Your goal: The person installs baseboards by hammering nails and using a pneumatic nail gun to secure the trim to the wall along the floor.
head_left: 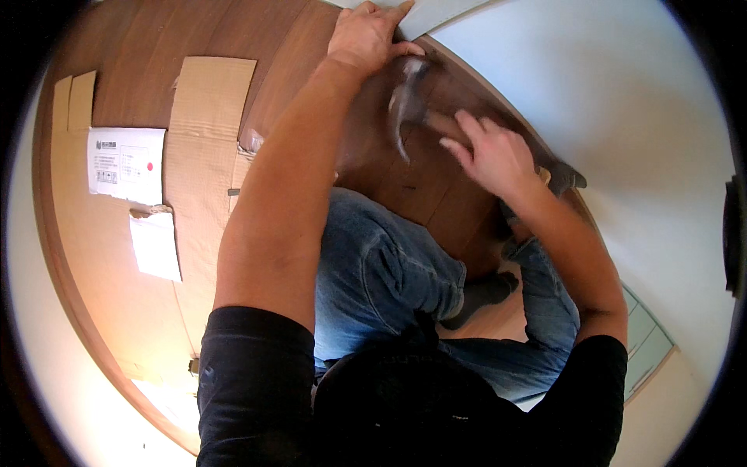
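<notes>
My left hand grips a white board at the top, fingers curled over it and thumb stretched along its lower edge; anything under the fingertips is too small to make out. My right hand is closed on the wooden handle of a claw hammer, whose metal head is motion-blurred just below my left thumb, above the dark wood floor. A wooden edge strip runs along the foot of the white surface beside both hands.
Flattened cardboard with white paper sheets lies at the left. My bent legs are on the floor below my hands. A dark object stands by the edge strip at right. A pale green panel is at the lower right.
</notes>
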